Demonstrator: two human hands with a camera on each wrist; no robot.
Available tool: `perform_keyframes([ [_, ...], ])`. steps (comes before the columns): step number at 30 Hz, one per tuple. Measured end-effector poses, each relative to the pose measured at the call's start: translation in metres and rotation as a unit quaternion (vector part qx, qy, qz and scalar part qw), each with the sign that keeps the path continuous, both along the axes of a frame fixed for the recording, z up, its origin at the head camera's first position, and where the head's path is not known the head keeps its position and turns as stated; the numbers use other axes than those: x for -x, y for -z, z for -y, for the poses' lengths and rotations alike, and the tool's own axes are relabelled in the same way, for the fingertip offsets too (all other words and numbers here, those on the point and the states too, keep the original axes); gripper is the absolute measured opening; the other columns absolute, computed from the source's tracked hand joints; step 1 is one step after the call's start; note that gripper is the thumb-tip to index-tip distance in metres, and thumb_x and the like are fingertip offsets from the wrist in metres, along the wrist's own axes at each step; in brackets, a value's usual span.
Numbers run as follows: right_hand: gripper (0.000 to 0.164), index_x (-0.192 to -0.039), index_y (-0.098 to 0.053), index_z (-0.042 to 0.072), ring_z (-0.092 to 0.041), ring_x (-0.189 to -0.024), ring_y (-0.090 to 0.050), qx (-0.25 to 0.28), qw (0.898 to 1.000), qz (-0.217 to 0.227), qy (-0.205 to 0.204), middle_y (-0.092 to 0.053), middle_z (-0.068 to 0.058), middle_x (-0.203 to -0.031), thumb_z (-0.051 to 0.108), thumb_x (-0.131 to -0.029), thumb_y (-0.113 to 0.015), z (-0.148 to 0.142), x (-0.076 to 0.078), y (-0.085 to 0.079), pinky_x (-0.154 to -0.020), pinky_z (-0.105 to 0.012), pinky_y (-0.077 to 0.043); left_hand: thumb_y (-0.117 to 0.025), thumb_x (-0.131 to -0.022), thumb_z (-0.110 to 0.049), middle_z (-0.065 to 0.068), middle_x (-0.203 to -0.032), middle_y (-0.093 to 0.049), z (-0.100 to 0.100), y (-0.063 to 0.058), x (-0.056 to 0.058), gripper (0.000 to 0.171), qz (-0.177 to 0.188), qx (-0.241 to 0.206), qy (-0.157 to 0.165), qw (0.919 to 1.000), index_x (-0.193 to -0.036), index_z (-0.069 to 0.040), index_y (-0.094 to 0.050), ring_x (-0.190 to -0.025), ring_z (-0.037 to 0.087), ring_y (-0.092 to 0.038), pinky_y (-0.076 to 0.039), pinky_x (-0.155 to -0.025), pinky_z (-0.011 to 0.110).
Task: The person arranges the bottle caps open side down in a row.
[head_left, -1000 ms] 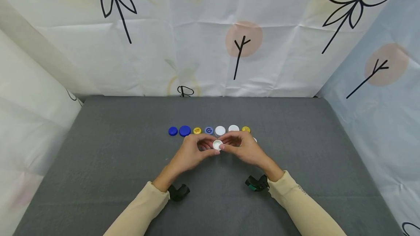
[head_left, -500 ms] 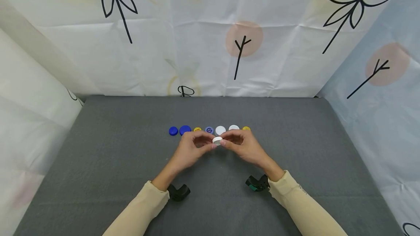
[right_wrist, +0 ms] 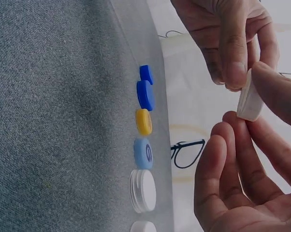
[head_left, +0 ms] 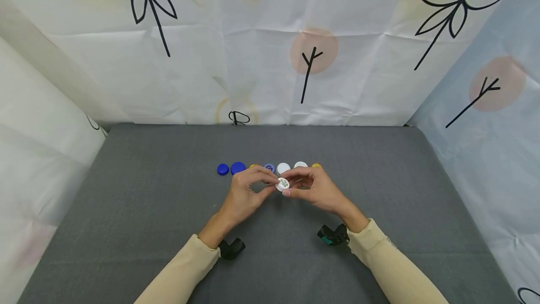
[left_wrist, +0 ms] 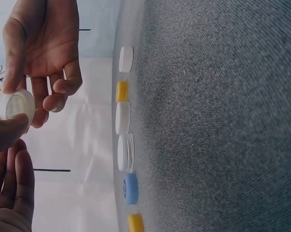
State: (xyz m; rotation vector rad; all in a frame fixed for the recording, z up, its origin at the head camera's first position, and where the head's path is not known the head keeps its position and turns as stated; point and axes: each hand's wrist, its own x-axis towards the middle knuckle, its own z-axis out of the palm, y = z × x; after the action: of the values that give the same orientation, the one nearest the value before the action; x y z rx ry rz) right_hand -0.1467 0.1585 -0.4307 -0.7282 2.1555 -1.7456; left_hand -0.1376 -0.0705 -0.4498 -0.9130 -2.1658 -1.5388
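Observation:
Above the table, a white bottle cap (head_left: 282, 185) is held between the two hands, its printed top showing in the head view. My left hand (head_left: 244, 196) pinches its left edge with thumb and fingers. From the other side my right hand (head_left: 316, 190) grips it between thumb and fingertips. Its hollow underside shows in the left wrist view, with a thumb (left_wrist: 12, 131) against it. Beyond the hands runs a row of caps: a small blue cap (head_left: 222, 169), a larger blue cap (head_left: 238, 168), a light blue cap (head_left: 269, 167) and white caps (head_left: 283, 168).
Yellow caps (left_wrist: 122, 91) also stand in the row, partly covered by the hands in the head view. A white cap (left_wrist: 126, 59) ends the row. Grey cloth (head_left: 160, 210) covers the table, with patterned white curtains (head_left: 253, 60) behind and at the sides.
The held white cap has turned over, from its hollow side up, through edge-on, to its printed top facing the head camera. The left fingers have shifted on its edge; the row stays put.

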Motion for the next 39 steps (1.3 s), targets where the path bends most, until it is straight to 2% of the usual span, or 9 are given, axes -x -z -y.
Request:
perform_keyframes([
  [3,0.032,-0.119,-0.071,-0.001,-0.025,-0.090,-0.066,-0.014,0.999,-0.032,0.005,-0.070,-0.012,-0.104,0.000,-0.088,-0.078,-0.001,0.000,0.001,-0.080,-0.036,-0.057,-0.084,-0.079,0.006,0.003,-0.097,-0.073,0.000,0.001,-0.001,0.021,0.017,-0.004,0.002,0.9998,-0.095,-0.007,-0.079,-0.090,0.019,-0.068,-0.057,-0.080,0.033],
  [6,0.032,-0.118,-0.072,0.001,-0.027,-0.089,-0.065,-0.026,0.998,-0.060,0.020,-0.071,-0.010,-0.105,0.001,-0.087,-0.079,-0.004,0.000,0.002,-0.081,-0.037,-0.056,-0.084,-0.081,0.003,0.005,-0.098,-0.073,0.003,0.003,-0.002,0.021,0.069,-0.011,0.007,0.9975,-0.099,-0.006,-0.078,-0.087,0.020,-0.068,-0.059,-0.078,0.035],
  [11,0.033,-0.116,-0.072,0.000,-0.034,-0.093,-0.064,-0.061,0.992,-0.079,0.071,-0.070,-0.011,-0.108,0.001,-0.084,-0.082,-0.019,0.003,0.003,-0.083,-0.042,-0.056,-0.085,-0.081,-0.001,0.016,-0.099,-0.072,0.009,0.007,-0.003,0.023,0.173,-0.028,0.017,0.9843,-0.102,-0.003,-0.076,-0.085,0.021,-0.070,-0.060,-0.079,0.039],
  [15,0.034,-0.118,-0.072,0.000,-0.035,-0.096,-0.064,-0.105,0.983,-0.072,0.131,-0.070,-0.014,-0.110,0.005,-0.086,-0.082,-0.042,0.012,0.008,-0.083,-0.041,-0.055,-0.084,-0.081,0.000,0.022,-0.100,-0.071,0.015,0.011,-0.002,0.026,0.216,-0.034,0.025,0.9754,-0.105,0.004,-0.074,-0.083,0.022,-0.070,-0.059,-0.077,0.034],
  [21,0.036,-0.122,-0.070,-0.002,-0.036,-0.103,-0.064,-0.190,0.957,-0.059,0.212,-0.069,-0.020,-0.113,0.006,-0.088,-0.080,-0.079,0.030,0.019,-0.087,-0.042,-0.054,-0.082,-0.084,0.000,0.024,-0.101,-0.071,0.020,0.016,0.000,0.027,0.249,-0.025,0.028,0.9678,-0.108,0.008,-0.072,-0.083,0.018,-0.069,-0.059,-0.076,0.030],
  [26,0.033,-0.120,-0.070,-0.005,-0.037,-0.104,-0.064,-0.240,0.942,-0.055,0.229,-0.069,-0.023,-0.113,0.003,-0.089,-0.078,-0.096,0.036,0.029,-0.085,-0.045,-0.054,-0.082,-0.086,-0.004,0.018,-0.099,-0.072,0.021,0.019,0.001,0.026,0.269,-0.007,0.026,0.9628,-0.108,0.007,-0.073,-0.083,0.018,-0.069,-0.059,-0.075,0.029],
  [32,0.031,-0.118,-0.072,-0.002,-0.038,-0.103,-0.061,-0.284,0.931,-0.059,0.221,-0.066,-0.023,-0.113,0.006,-0.089,-0.079,-0.098,0.035,0.033,-0.086,-0.052,-0.051,-0.081,-0.087,-0.007,0.007,-0.097,-0.073,0.021,0.020,0.001,0.027,0.277,0.017,0.026,0.9604,-0.110,0.005,-0.073,-0.084,0.017,-0.069,-0.058,-0.075,0.029],
  [39,0.034,-0.121,-0.071,-0.002,-0.039,-0.105,-0.059,-0.294,0.929,-0.059,0.218,-0.061,-0.023,-0.114,0.008,-0.089,-0.079,-0.095,0.033,0.032,-0.087,-0.054,-0.049,-0.081,-0.088,-0.010,0.004,-0.095,-0.073,0.020,0.019,0.001,0.028,0.278,0.037,0.039,0.9590,-0.112,0.003,-0.073,-0.084,0.016,-0.068,-0.057,-0.074,0.029],
])
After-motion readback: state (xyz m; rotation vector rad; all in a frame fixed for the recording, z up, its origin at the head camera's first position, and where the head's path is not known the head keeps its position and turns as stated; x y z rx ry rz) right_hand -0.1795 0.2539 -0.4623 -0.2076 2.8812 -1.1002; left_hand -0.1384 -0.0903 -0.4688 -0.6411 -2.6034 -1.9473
